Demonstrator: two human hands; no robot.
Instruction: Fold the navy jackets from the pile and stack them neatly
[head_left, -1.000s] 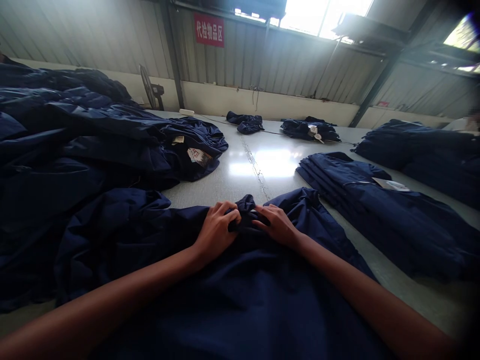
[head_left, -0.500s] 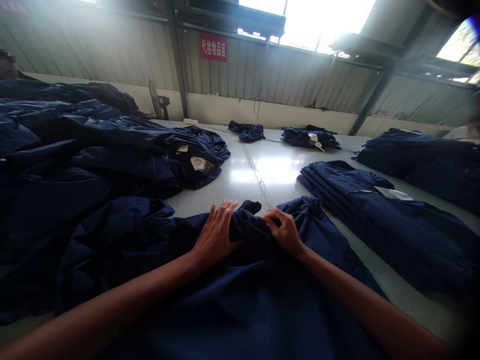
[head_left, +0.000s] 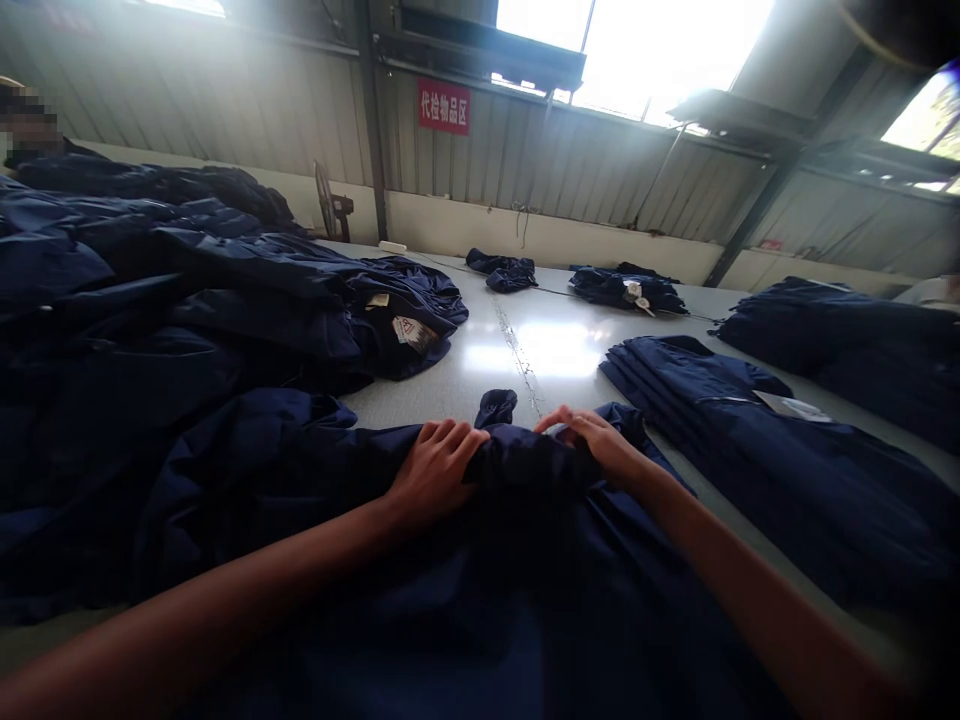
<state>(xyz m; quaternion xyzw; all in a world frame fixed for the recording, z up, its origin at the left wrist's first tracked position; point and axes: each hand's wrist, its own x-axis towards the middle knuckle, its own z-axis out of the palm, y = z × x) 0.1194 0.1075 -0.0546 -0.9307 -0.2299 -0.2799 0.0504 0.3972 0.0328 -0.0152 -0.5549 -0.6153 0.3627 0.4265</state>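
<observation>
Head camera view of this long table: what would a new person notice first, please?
The left hand and right hand lie on a crumpled navy garment at the bottom centre. A big navy heap fills the left side, and a folded navy stack lies on the right. High on the far wall, a red sign hangs near a bright window.

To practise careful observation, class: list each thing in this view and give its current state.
Left hand: curled over gathered cloth.
Right hand: fingers on the same cloth.
Navy garment: bunched between the hands.
Folded navy stack: layered flat, white tag on top.
Navy heap: loose, crumpled.
</observation>
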